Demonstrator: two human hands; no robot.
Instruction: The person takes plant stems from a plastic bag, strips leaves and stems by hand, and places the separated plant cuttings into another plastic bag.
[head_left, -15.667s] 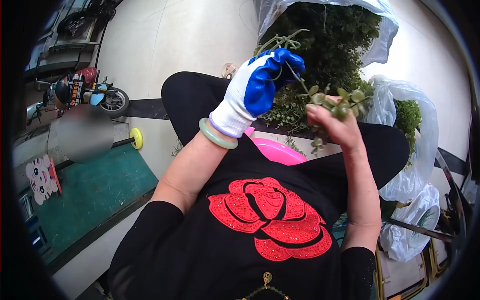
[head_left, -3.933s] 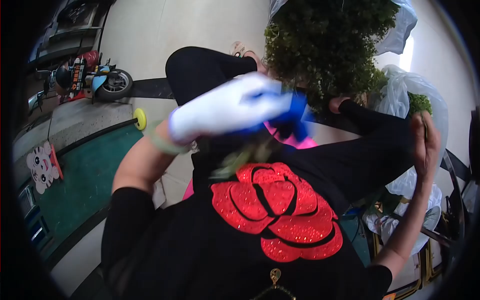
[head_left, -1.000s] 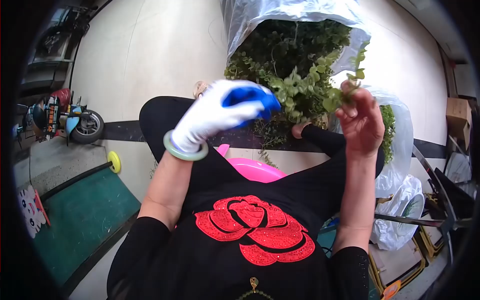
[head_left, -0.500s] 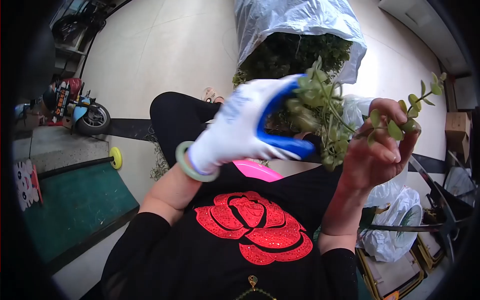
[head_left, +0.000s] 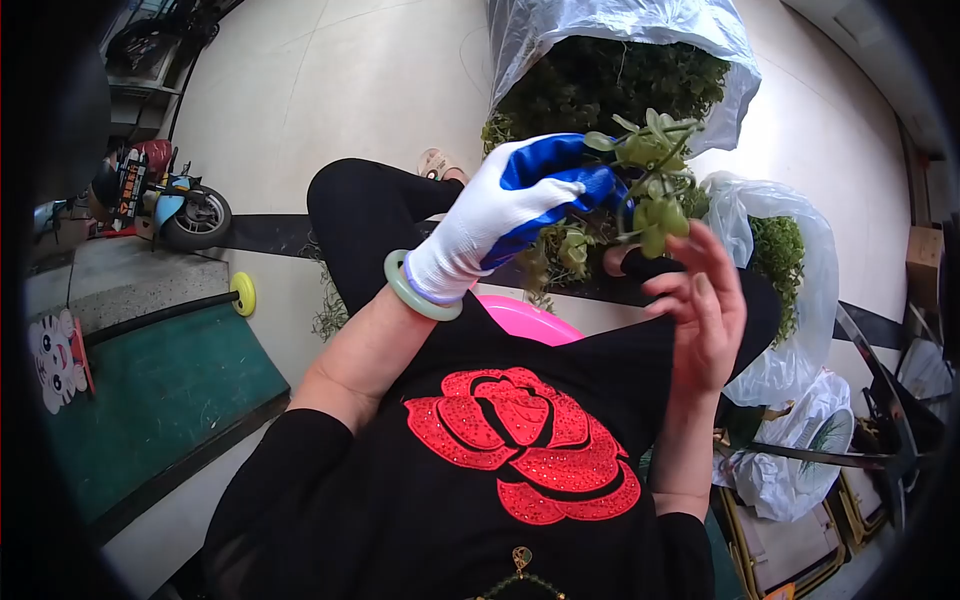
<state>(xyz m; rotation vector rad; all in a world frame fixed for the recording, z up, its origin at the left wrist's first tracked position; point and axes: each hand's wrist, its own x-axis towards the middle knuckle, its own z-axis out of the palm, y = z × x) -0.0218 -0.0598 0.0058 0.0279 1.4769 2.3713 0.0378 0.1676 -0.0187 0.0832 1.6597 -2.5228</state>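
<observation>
My left hand (head_left: 540, 195), in a white glove with blue coating, is closed around a bunch of leafy green sprigs (head_left: 655, 170). Round pale-green leaves stick out to the right of the glove, and more stems hang below it. My bare right hand (head_left: 710, 315) is just below and right of the leaves, palm turned inward. Its fingers are apart and partly curled, with nothing visible in them. One fingertip is close to the lowest leaves; whether it touches them I cannot tell.
A large plastic bag (head_left: 620, 25) full of dark greenery lies ahead on the floor. Another clear bag (head_left: 815, 225) with green foliage stands by my right knee. A pink plastic rim (head_left: 530, 318) shows between my legs. At left are a green board (head_left: 180, 390) and a small wheeled vehicle (head_left: 195, 215).
My right hand has let go of a leafy stem and dropped slightly lower. My left hand, blurred and more open before, has closed around the sprigs. The camera view has shifted slightly.
</observation>
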